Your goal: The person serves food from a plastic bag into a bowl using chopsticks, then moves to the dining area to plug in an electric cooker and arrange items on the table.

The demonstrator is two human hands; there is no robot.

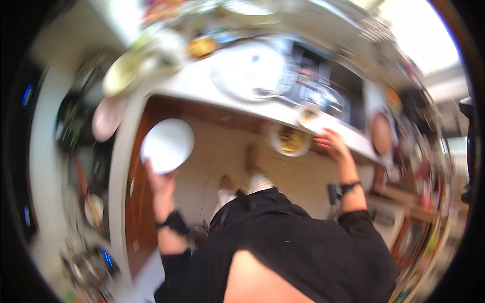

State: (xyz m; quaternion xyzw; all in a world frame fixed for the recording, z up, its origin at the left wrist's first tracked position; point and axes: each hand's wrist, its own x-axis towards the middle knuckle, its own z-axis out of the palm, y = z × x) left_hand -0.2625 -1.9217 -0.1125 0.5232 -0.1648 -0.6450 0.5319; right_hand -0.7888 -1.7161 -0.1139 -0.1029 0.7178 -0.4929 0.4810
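1. The left hand (pixel 160 183) grips a round white dish (pixel 167 146) by its near edge, holding it just off the left inner corner of the white worktop (pixel 194 78).
2. The right hand (pixel 333 145) is beside the worktop's front edge, fingers apparently spread; from here I can't tell whether it is grasping anything.
3. Just left of those fingers, a pale round container (pixel 290 140) with yellowish contents shows past the worktop's front edge; the blur hides whether they touch.
4. On the worktop's back stretch sits a large white round thing (pixel 247 69), and left of it a yellow item (pixel 202 46).
5. A pink oval piece (pixel 108 119) shows at the worktop's left run.
6. Nearest me from the worktop, the wearer's black top (pixel 323 247) bears a tiny pale mark, too small to read.
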